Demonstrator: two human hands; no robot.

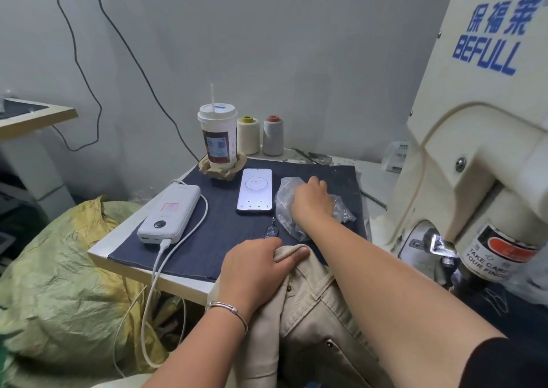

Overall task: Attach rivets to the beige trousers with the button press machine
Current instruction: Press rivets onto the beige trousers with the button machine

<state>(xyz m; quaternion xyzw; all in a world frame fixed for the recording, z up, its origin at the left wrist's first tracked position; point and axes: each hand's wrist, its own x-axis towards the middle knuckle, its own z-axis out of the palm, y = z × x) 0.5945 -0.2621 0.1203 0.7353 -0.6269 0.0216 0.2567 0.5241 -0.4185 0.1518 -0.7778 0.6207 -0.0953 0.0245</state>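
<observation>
The beige trousers hang over the table's near edge, one rivet showing near the waistband. My left hand grips the waistband's top fold, thumb on the cloth. My right hand reaches into a clear plastic bag lying on the dark cloth mat; its fingertips are hidden inside the bag, so I cannot see what they touch. The cream button press machine stands at the right, its lit punch head low beside my right forearm.
On the dark mat lie a phone showing a timer, a white power bank with its cable, and a small key fob. A drink cup and two thread cones stand behind. A yellow-green sack sits left.
</observation>
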